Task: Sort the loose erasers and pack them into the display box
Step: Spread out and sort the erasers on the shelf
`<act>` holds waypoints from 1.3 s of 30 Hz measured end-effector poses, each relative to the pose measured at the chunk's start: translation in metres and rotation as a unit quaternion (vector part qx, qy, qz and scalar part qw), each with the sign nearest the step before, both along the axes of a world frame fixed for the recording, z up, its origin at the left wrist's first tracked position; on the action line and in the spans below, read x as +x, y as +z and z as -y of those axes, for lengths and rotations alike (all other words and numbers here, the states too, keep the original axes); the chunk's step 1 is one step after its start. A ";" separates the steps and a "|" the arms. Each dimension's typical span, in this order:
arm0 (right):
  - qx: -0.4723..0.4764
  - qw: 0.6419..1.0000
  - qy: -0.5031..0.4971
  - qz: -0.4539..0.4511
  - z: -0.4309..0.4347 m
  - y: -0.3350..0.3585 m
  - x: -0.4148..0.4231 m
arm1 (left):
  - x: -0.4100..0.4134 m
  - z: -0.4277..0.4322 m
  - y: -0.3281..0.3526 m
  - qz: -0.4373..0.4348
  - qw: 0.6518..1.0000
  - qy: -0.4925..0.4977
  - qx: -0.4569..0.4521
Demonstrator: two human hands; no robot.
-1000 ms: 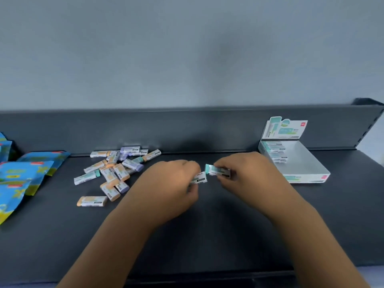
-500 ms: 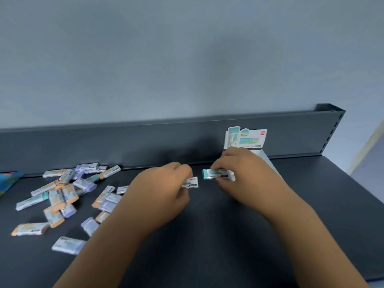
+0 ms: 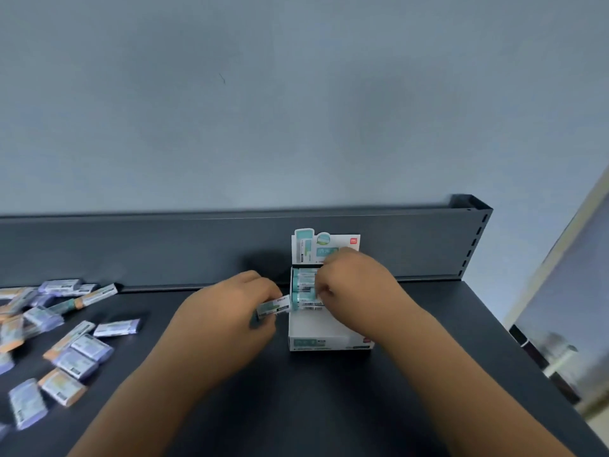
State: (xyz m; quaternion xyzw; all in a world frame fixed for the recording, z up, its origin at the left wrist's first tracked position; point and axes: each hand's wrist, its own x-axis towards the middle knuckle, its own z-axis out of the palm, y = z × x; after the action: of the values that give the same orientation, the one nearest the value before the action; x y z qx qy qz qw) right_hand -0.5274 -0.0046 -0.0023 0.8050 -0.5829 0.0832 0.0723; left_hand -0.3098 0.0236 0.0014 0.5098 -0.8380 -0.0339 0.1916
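The white display box (image 3: 329,341) stands on the dark shelf, its printed back card upright behind it. Teal erasers (image 3: 304,278) lie stacked at its far end. My right hand (image 3: 352,285) is over the box and pinches a teal eraser (image 3: 303,300) lying against that row. Just left of the box, my left hand (image 3: 230,308) grips another teal-and-white eraser (image 3: 273,306) by its end. A pile of loose erasers (image 3: 66,338), purple, orange and teal, is spread over the shelf at the left.
The dark shelf (image 3: 329,407) has a raised back rail (image 3: 197,245) along its far edge and ends at the right near a slotted upright (image 3: 474,239). Beyond the right edge the floor and some blurred furniture show.
My view swung right, so the pile slid left. My right hand carried its teal eraser from mid-shelf into the box; my left hand followed with its eraser to the box's left side.
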 end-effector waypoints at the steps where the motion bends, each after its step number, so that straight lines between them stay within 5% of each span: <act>1: -0.003 1.000 0.007 0.004 0.001 -0.003 0.001 | -0.001 0.002 0.000 0.004 1.000 0.004 0.005; 28: -0.064 0.984 0.094 0.135 0.012 -0.031 0.006 | -0.011 0.014 -0.010 -0.028 0.999 -0.021 0.024; 39: -0.070 0.983 0.045 0.165 0.012 -0.033 -0.004 | -0.011 0.011 -0.013 -0.068 0.997 -0.032 -0.001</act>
State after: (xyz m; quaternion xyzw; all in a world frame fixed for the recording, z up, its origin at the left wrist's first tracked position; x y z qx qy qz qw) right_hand -0.5318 -0.0166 -0.0353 0.7985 -0.5427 0.2591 0.0274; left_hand -0.3211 0.0125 -0.0114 0.4793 -0.8389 -0.0739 0.2471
